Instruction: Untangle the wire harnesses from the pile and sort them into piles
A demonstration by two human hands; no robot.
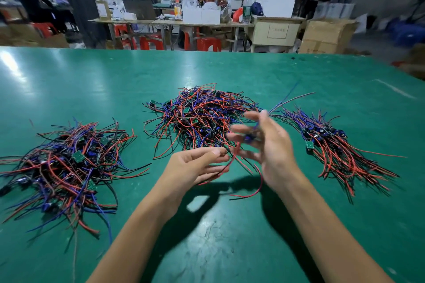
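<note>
A single harness (249, 139) is being worked free just in front of the tangled middle pile (202, 119), its small dark-blue component sitting among the right-hand fingers and its red and black leads trailing down toward the green table (207, 236). The right hand (271, 151) is blurred w/ motion; its fingers look curled around the component, but I can't tell how firm the grip is. The left hand (195, 167) is lying palm-up close beside it, thumb and forefinger pinching the red lead approx. where it leaves the pile — the 2 hands are near each other, not touching.

To do this step well, it's prob. best to be pulling slowly, w/ the left hand sliding along the leads and feeling for snags – a fast tug risks dragging neighbouring harnesses out of the pile or stressing the solder joints at the little boards. Lifting the component up, not sideways, should be letting the leads fall clear.

Outward from there: the neat right pile (340, 147) is lying w/ wires roughly parallel, components at 1 end, so the freed harness likely belongs there in the same orientation. The looser left pile (66, 163) is sitting well apart. Judging by the 3 piles, the sorting is maybe half done.
</note>
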